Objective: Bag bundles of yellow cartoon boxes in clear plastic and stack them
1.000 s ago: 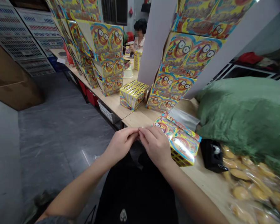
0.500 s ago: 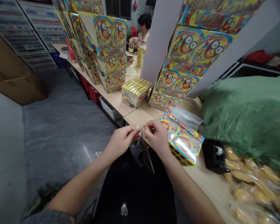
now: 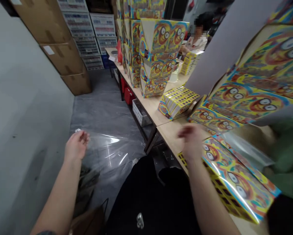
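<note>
Out over the floor at the left, my left hand (image 3: 76,145) has its fingers curled in. A small clear, shiny bit shows by its fingertips, too small to name. My right hand (image 3: 192,140) is smeared by motion above the table edge, so its fingers cannot be read. Just beside and below it lies a printed display box (image 3: 234,173) with cartoon faces in glasses, its shiny front catching the light. Farther along the table sits a block of small yellow boxes (image 3: 179,99) in a printed tray.
Tall stacks of printed boxes stand on the table (image 3: 167,130), one stack (image 3: 158,65) ahead and another (image 3: 249,94) at right. Brown cartons (image 3: 63,58) and white crates (image 3: 87,45) line the left. A person (image 3: 195,40) sits beyond. Shiny scraps dot the grey floor (image 3: 92,107).
My hands, which were together over my lap at a thin clear strip, have parted: left out over the floor, right over the table. The view has swung left.
</note>
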Demonstrator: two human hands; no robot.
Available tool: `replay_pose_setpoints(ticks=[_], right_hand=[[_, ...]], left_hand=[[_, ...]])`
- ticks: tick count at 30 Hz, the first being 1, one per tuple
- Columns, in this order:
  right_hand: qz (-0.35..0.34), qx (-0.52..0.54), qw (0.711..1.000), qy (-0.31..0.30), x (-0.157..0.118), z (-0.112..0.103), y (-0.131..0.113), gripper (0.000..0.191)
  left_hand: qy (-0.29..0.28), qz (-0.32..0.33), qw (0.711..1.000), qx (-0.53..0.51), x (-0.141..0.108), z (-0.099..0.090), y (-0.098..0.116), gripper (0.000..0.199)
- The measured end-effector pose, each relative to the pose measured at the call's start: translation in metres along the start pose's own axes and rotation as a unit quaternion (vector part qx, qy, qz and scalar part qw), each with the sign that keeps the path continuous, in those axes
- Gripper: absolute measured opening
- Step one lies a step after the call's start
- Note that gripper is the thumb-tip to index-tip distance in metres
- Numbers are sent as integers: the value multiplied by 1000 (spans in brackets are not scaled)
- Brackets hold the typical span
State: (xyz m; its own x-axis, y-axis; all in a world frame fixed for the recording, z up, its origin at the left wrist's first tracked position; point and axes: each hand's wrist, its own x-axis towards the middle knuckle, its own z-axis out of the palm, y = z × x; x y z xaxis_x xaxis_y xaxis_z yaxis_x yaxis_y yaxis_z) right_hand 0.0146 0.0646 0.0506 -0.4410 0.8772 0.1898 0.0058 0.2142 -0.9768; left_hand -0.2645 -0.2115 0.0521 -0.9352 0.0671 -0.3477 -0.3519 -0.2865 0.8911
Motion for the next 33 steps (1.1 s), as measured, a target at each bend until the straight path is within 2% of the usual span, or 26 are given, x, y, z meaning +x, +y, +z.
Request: replay_pose_setpoints(ticks=[1, 2, 3, 4, 5, 6, 8, 10, 12, 13, 15, 17, 18, 19, 20, 21, 22, 23, 24, 26, 28, 29, 31, 33], right_hand=[[11, -34, 996, -76, -13, 21, 7, 31], [20, -111, 972, -205, -26, 40, 14, 37], [15, -172, 937, -304, -36, 54, 18, 45], [7, -225, 900, -373, -45, 64, 21, 50], [-1, -269, 877, -398, -51, 69, 20, 47], [-7, -295, 878, -376, -56, 70, 16, 40], [-10, -290, 915, -279, -64, 63, 4, 35], [7, -197, 957, -212, -74, 52, -11, 38], [63, -35, 978, -194, -86, 45, -20, 53], [105, 38, 979, -169, -92, 42, -21, 58], [169, 135, 974, -73, -100, 35, -19, 52], [184, 175, 967, 36, -104, 21, -14, 36], [180, 180, 964, 75, -106, 10, -12, 30], [174, 177, 964, 97, -108, -3, -12, 26], [167, 165, 966, 104, -110, -18, -13, 24], [160, 146, 971, 101, -113, -34, -17, 23], [153, 122, 977, 89, -116, -49, -21, 23], [146, 95, 982, 72, -119, -65, -27, 23], [139, 68, 986, 56, -122, -79, -33, 23], [125, 11, 991, 43, -128, -103, -43, 22], [114, -30, 990, 77, -132, -121, -48, 22], [114, -32, 987, 107, -134, -129, -47, 23], [122, 6, 976, 178, -136, -143, -42, 27], [129, 67, 957, 249, -137, -156, -33, 25]], left_hand=[[-6, 46, 999, 3, -7, 3, 1, 5], [-21, 88, 996, 14, -16, 8, -1, 9], [-42, 125, 991, 35, -26, 15, -6, 14], [-64, 156, 984, 61, -37, 24, -13, 18], [-85, 181, 975, 91, -48, 32, -22, 20], [-106, 212, 963, 129, -60, 41, -31, 20], [-137, 275, 929, 207, -84, 55, -52, 18], [-181, 345, 880, 271, -110, 66, -73, 13], [-270, 399, 820, 308, -135, 74, -91, 10], [-332, 412, 787, 318, -148, 76, -99, 11], [-462, 413, 712, 329, -171, 80, -108, 22], [-564, 398, 640, 337, -187, 85, -107, 34], [-589, 399, 617, 338, -190, 89, -103, 36], [-592, 409, 607, 337, -191, 95, -97, 36], [-575, 425, 612, 336, -190, 104, -91, 36], [-548, 440, 628, 334, -187, 115, -85, 39], [-525, 443, 647, 330, -184, 128, -80, 50], [-523, 423, 666, 323, -181, 143, -76, 66], [-547, 373, 680, 314, -179, 159, -74, 82], [-632, 199, 690, 292, -181, 189, -77, 93], [-683, 26, 676, 276, -189, 212, -84, 82], [-690, -32, 669, 275, -194, 220, -88, 72], [-690, -98, 660, 280, -204, 233, -96, 48], [-685, -139, 655, 289, -212, 244, -102, 34]])
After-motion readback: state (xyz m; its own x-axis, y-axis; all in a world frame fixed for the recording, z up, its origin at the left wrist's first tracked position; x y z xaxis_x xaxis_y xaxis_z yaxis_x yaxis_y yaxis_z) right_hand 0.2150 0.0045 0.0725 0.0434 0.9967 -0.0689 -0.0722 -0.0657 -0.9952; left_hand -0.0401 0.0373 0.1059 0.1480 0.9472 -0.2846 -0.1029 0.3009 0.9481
